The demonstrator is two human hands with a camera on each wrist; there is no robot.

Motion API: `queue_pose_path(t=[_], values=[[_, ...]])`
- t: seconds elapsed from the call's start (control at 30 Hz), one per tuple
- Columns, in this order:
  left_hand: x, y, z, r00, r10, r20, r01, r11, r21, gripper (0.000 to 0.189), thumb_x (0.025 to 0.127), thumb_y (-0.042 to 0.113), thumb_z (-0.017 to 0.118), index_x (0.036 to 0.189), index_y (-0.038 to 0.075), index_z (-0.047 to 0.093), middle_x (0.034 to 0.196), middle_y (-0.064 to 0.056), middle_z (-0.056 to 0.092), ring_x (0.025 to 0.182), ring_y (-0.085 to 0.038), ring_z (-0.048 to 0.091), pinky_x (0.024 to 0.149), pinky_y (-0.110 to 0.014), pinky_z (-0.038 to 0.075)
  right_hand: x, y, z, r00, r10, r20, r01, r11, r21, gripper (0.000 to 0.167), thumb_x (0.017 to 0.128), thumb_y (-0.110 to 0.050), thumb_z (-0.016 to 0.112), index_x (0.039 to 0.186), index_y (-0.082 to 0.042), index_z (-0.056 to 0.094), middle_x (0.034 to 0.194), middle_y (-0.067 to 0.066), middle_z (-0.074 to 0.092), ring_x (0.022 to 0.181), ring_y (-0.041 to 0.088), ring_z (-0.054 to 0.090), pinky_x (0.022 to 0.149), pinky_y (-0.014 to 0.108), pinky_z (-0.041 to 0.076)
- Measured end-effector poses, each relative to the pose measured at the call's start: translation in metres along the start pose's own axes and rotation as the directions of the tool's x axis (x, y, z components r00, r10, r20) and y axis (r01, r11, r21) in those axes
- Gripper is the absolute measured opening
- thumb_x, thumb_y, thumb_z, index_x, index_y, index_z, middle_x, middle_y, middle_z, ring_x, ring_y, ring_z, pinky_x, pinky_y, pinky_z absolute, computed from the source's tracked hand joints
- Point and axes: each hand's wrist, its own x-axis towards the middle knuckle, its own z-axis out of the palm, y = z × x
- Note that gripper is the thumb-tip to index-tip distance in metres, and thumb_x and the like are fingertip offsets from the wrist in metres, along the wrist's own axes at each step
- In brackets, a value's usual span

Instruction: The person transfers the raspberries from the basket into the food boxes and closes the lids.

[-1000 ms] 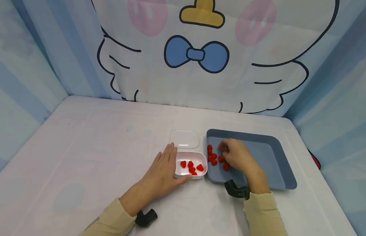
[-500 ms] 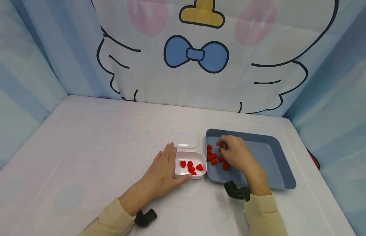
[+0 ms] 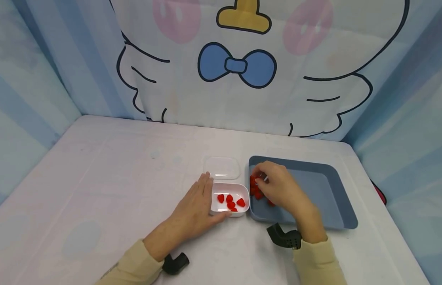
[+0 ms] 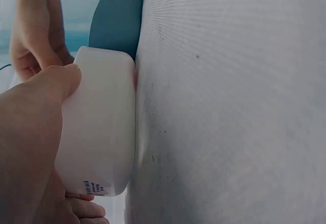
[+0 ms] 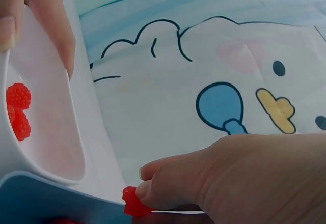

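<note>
Pinching a berry (image 5: 135, 203) at the tray (image 3: 324, 198) with the right hand (image 3: 278, 188).
Head: right hand over loose berries (image 3: 258, 195) at the tray end beside the box (image 3: 229, 188); left hand (image 3: 192, 213) laid straight along the box, more berries (image 3: 231, 205) inside, lid (image 3: 221, 167) behind on the tabletop (image 3: 117, 190). Left wrist: grip loose, thumb (image 4: 56, 84) against box. Right wrist: grip holds one berry by the tray rim.

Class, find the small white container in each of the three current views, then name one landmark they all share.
Head: white container below centre, beside the left hand.
Left wrist: white container left of centre, outer wall showing.
Right wrist: white container at the left edge, partly cut off.
Shared landmark: blue-grey tray, appearing right of it, above it and below it, respectively.
</note>
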Motion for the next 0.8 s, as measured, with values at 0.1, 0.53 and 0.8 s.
queue_pose_path(t=[0.1,0.53,0.8], values=[[0.001,0.001,0.001,1.000,0.005,-0.004,-0.005,1.000,0.005,0.103,0.087,0.066,0.061,0.152,-0.006,0.025,0.161,-0.022,0.027,0.152,-0.034,0.023,0.123,-0.044,0.025,0.001,-0.006,0.003,0.999,-0.042,0.006,0.042,0.999,0.009,0.016,0.089,0.000,0.066,0.103,-0.004,0.070,0.098,0.006,0.068,0.088,0.020,0.063,0.079,0.038,0.059],[0.001,0.001,0.001,1.000,0.025,-0.020,-0.023,0.998,0.065,0.102,0.087,0.064,0.062,0.152,-0.006,0.025,0.161,-0.023,0.026,0.151,-0.035,0.024,0.123,-0.046,0.025,0.002,-0.024,0.020,0.983,-0.174,0.054,0.173,0.985,0.011,0.016,0.085,0.003,0.070,0.100,-0.003,0.071,0.093,0.005,0.068,0.081,0.014,0.060,0.071,0.023,0.056],[0.000,0.002,0.000,1.000,0.010,-0.016,-0.008,0.995,0.103,0.103,0.086,0.065,0.062,0.152,-0.005,0.024,0.161,-0.022,0.026,0.152,-0.035,0.023,0.123,-0.048,0.023,0.002,-0.031,0.025,0.978,-0.194,0.081,0.194,0.981,0.003,0.018,0.085,0.003,0.071,0.101,-0.003,0.071,0.097,0.008,0.071,0.082,0.014,0.061,0.074,0.027,0.057]])
